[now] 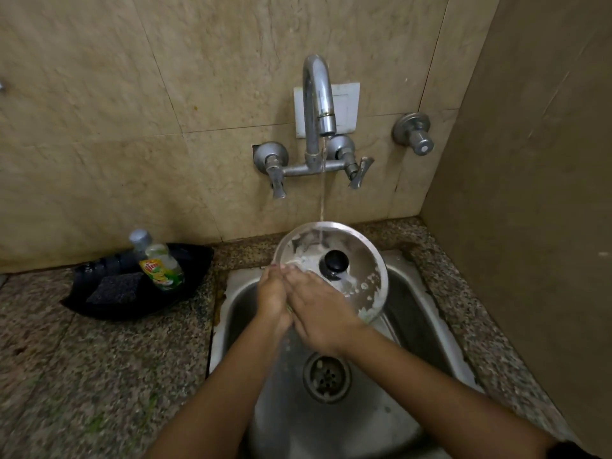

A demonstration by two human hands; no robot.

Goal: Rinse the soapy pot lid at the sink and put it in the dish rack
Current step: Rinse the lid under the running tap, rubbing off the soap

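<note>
A round steel pot lid (361,246) with a black knob (336,261) is held tilted over the sink, top side facing me. Soap suds cling to its left and lower parts. Water runs from the faucet (319,94) in a thin stream (322,193) onto the lid just above the knob. My left hand (273,293) grips the lid's left rim. My right hand (318,309) lies flat across the lid's lower left face, its fingers touching the left hand's fingertips. No dish rack is in view.
The steel sink (231,313) has a drain (326,377) under my wrists. On the granite counter at left, a black tray (192,260) holds a dish soap bottle (162,266) and a dark sponge (114,286). A wall valve (414,134) is right of the faucet; a side wall closes the right.
</note>
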